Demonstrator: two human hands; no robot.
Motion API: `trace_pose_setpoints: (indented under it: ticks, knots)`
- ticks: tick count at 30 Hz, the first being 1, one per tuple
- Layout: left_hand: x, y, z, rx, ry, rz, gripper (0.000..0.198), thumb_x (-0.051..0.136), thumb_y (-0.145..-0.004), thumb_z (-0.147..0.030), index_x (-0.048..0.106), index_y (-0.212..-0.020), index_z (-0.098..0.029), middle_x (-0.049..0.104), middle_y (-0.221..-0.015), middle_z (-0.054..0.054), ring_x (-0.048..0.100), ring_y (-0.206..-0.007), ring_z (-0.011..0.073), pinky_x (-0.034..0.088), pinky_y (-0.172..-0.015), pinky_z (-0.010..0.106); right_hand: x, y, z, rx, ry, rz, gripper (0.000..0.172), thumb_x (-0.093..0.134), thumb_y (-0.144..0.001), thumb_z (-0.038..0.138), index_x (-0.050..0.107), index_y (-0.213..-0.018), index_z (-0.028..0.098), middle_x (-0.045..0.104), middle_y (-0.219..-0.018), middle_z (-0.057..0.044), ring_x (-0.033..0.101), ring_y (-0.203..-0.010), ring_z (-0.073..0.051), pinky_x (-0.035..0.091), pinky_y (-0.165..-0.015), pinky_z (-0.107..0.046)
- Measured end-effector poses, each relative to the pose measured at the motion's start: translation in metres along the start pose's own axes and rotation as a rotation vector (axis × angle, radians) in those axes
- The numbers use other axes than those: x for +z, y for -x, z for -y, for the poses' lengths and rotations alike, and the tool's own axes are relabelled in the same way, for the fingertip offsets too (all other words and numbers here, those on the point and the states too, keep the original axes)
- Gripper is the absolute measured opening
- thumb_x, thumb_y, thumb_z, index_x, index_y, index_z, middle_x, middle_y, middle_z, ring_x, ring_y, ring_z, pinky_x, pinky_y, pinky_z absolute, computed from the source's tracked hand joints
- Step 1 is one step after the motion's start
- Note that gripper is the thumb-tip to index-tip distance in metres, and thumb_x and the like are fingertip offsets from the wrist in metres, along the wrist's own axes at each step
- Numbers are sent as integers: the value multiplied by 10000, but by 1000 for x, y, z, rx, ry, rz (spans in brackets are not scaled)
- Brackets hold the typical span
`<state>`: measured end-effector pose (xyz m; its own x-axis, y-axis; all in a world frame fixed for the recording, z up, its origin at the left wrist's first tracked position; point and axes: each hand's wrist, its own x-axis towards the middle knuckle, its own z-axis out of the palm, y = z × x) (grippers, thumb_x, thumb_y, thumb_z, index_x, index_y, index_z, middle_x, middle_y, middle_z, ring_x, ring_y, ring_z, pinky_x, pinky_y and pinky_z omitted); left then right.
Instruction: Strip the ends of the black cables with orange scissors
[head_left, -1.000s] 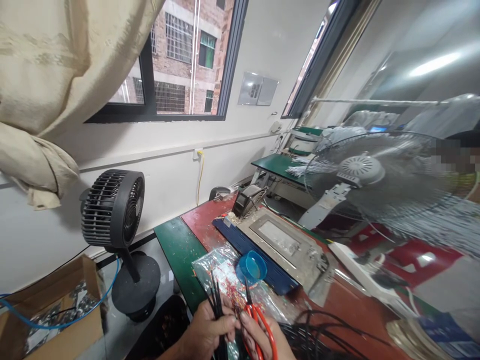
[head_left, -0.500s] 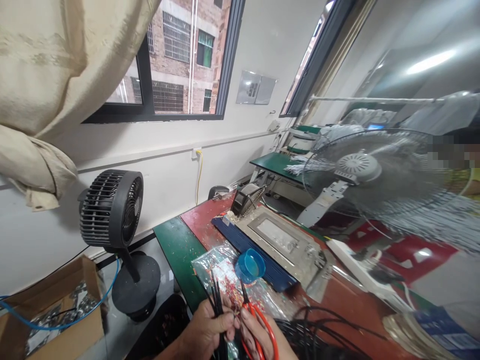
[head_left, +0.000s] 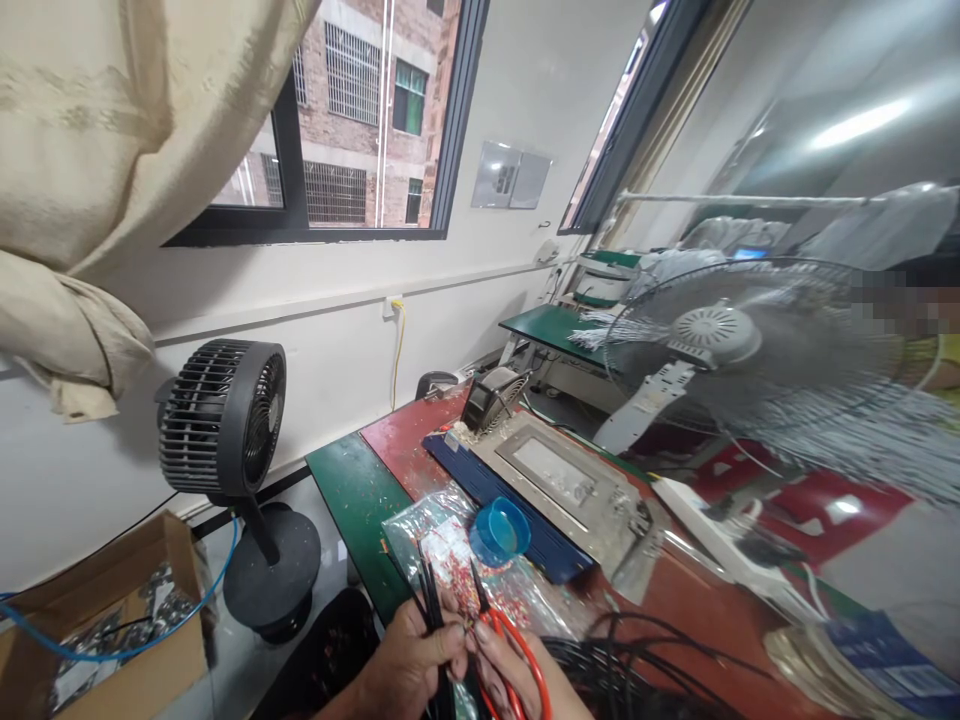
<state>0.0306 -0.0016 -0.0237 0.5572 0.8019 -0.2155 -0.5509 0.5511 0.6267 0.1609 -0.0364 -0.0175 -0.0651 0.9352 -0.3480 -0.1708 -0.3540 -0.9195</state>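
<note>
At the bottom edge, my left hand (head_left: pixel 409 665) is closed around a small bundle of black wires (head_left: pixel 429 598) whose ends stick up above my fingers. My right hand (head_left: pixel 517 675) grips red-handled scissors (head_left: pixel 504 640), their dark blades pointing up and left toward the wire ends. Both hands hover over a clear plastic bag of small red parts (head_left: pixel 457 565) on the bench. More black cables (head_left: pixel 637 665) lie in loops just to the right of my right hand.
A blue plastic cup (head_left: pixel 500 530) sits behind the bag, next to a metal machine plate on a blue base (head_left: pixel 555 480). A black floor fan (head_left: pixel 225 425) stands left of the green-edged bench (head_left: pixel 352 500). A grey fan (head_left: pixel 720 340) spins at right. A cardboard box (head_left: pixel 90 620) sits at lower left.
The scissors' blades have tilted further left, closer to the wire ends. My left hand keeps the bundle in nearly the same spot.
</note>
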Motion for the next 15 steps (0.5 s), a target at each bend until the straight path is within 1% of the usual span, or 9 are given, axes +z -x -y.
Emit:
trace_pose_setpoints:
  ticks: [3,6,8,10,12,14,15]
  knots:
    - [1,2,-3,-11,-15,-22,375,783,-537,-308,546,-781,-153,601,-572,-17,460,-456,72,263,-501,233,1,-2,-3,3,4,-34,516,588,-637,653,510,-540,152,376,-378,72,295,-331,-34,172,-346,-185]
    - [2,3,-4,-25,-16,-69,368,793,-521,-283,558,-771,-149,607,-598,-7,473,-498,82,288,-533,240,2,-6,-5,-10,52,-133,553,567,-593,709,490,-527,165,344,-355,82,264,-311,-35,166,-345,-192]
    - [3,3,-4,-25,-3,-98,359,799,-507,-258,575,-765,-148,603,-595,-10,482,-524,89,303,-556,244,4,-6,-4,-58,112,-215,542,572,-590,704,486,-517,174,338,-352,81,259,-318,-44,177,-348,-200]
    - [5,3,-6,-23,25,-125,344,809,-482,-228,595,-740,-150,593,-574,-22,488,-536,92,312,-567,244,4,-3,-1,-179,210,-300,499,596,-623,649,512,-504,172,404,-392,54,342,-372,-72,258,-380,-207]
    - [8,3,-9,-48,83,-145,312,813,-461,-194,608,-694,-159,608,-581,-20,521,-569,107,341,-602,251,3,0,1,-361,358,-390,417,626,-661,565,576,-527,173,511,-473,15,454,-461,-115,365,-464,-225]
    - [10,3,-14,-80,145,-139,268,804,-474,-179,626,-674,-163,648,-639,7,571,-639,144,378,-669,280,0,3,2,-574,544,-448,275,666,-684,442,645,-587,185,600,-557,-24,533,-534,-155,427,-542,-248]
    - [10,4,-17,-95,166,-135,247,796,-490,-184,638,-677,-163,664,-669,22,590,-672,165,392,-700,298,-2,4,1,-685,637,-447,191,669,-700,371,672,-632,193,632,-595,-44,557,-555,-169,442,-563,-257]
